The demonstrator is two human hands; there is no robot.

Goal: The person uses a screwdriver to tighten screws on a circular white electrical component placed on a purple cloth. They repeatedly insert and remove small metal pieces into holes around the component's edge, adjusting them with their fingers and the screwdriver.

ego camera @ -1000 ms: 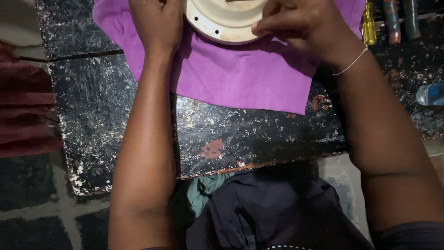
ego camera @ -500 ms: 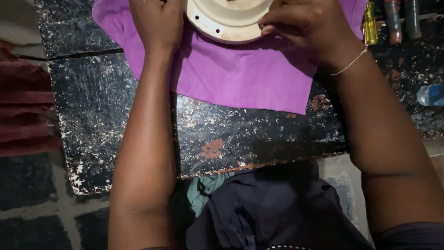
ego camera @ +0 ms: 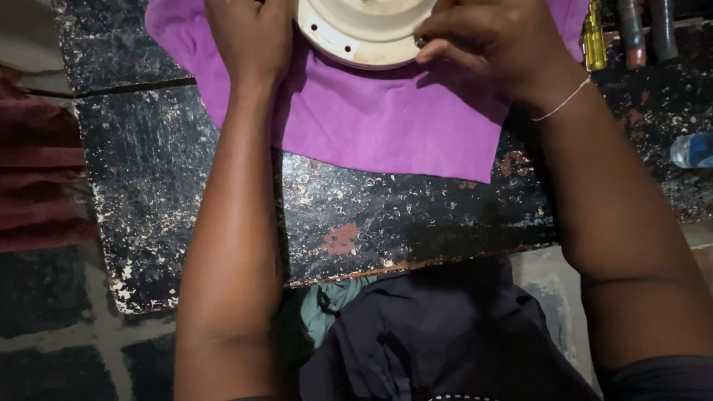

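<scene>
A round cream-coloured plastic part [ego camera: 364,33] with small holes near its rim lies on a purple cloth [ego camera: 371,122] at the top of the view, partly cut off by the frame. My left hand [ego camera: 249,37] rests against its left edge with the fingers curled. My right hand [ego camera: 494,44] grips its right rim, fingertips pinched over a small dark piece that I cannot make out. A thin white bracelet circles my right wrist.
The cloth lies on a worn black table [ego camera: 356,223] with chipped paint. A yellow-handled screwdriver [ego camera: 593,37] and other tool handles [ego camera: 642,30] lie at the top right. A clear bottle [ego camera: 691,148] is at the right edge. Reddish fabric [ego camera: 37,178] sits at the left.
My right hand has shifted slightly along the rim of the cream part. My left hand stays in place.
</scene>
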